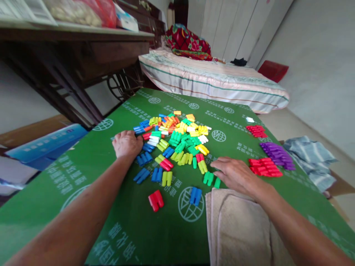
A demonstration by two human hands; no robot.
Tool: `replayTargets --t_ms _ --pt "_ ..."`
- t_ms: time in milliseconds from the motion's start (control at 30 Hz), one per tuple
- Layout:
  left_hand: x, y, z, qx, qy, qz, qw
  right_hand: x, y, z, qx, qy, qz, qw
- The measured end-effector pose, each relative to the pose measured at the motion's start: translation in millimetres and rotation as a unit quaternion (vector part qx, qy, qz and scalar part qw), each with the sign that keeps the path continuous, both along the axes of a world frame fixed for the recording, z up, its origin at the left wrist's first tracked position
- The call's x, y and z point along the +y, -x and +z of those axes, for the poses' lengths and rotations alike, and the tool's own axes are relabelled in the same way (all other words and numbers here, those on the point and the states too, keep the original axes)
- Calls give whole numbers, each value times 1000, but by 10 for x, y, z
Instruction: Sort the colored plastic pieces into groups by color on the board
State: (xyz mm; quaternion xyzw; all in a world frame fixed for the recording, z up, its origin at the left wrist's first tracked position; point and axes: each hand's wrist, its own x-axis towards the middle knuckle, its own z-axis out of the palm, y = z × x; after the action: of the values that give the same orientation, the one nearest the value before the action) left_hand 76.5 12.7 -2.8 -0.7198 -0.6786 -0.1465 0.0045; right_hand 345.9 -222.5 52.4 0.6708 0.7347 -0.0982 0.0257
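Observation:
A pile of small plastic tube pieces (181,138), many joined in pairs, is spread over the green tabletop (133,229). They are green, yellow, blue, red, orange and white. My left hand (127,144) rests palm down at the pile's left edge, beside blue pieces (144,158), fingers loosely apart; anything beneath it is hidden. On the right, my right hand (234,171) lies low with fingers stretched toward the pile, next to green pieces (211,178). I see nothing held in it. Nearer me lie a red pair (156,200) and a blue pair (195,196).
Right of my right hand are sorted groups of red pieces (264,167), purple pieces (276,156) and more red ones (255,130). A folded beige towel (241,225) lies under my right forearm. Beyond stand a wooden table (116,46) and a bed (216,79).

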Motion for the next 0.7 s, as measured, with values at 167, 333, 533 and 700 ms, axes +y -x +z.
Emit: replayTargets --t_ms 167,333,533,700 --pt "4 -1 -56 -8 -13 5 1000 236 162 -3 -51 -2 -137 989" --pt "-17 -3 -75 -10 -22 10 1000 413 273 -92 -57 5 -176 983" --pt "-24 -5 -65 -15 -19 11 1000 571 319 -124 -34 42 -232 971" --pt "-21 -10 -52 -15 -19 11 1000 696 318 -128 -21 70 -252 965"
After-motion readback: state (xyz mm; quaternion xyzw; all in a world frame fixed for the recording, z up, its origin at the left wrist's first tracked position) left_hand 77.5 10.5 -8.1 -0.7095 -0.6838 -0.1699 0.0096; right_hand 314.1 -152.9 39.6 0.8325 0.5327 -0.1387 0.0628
